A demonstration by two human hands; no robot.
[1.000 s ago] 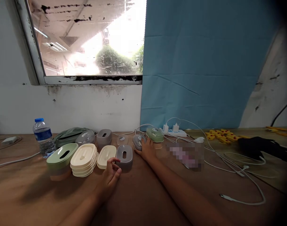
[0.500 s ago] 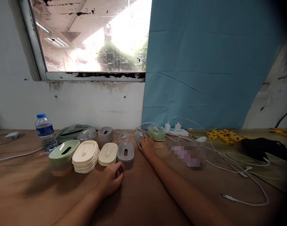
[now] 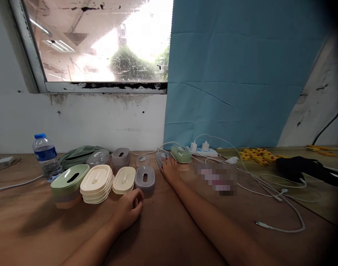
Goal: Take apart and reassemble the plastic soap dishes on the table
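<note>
My left hand point(image 3: 129, 207) rests on the table with its fingers loosely curled and nothing seen in them. Just beyond it are a grey box with a slotted top point(image 3: 145, 178) and a short stack of cream lids point(image 3: 124, 180). Farther forward, my right hand point(image 3: 170, 170) lies with fingers stretched out against a grey container with a round label point(image 3: 161, 158). Its fingers partly cover that container, and I see no grip around it. A green container point(image 3: 181, 153) stands just right of those fingers.
At left are a taller stack of cream lids point(image 3: 95, 183), a slotted green box point(image 3: 70, 183) and a water bottle point(image 3: 46, 157). A grey slotted box point(image 3: 120, 157) and clear covers stand behind. White cables point(image 3: 268, 192), a power strip point(image 3: 210, 152) and yellow pieces point(image 3: 257, 156) lie right.
The view has turned slightly to the right, so the scene sits farther left. Both hands keep about the same places and poses relative to the containers.
</note>
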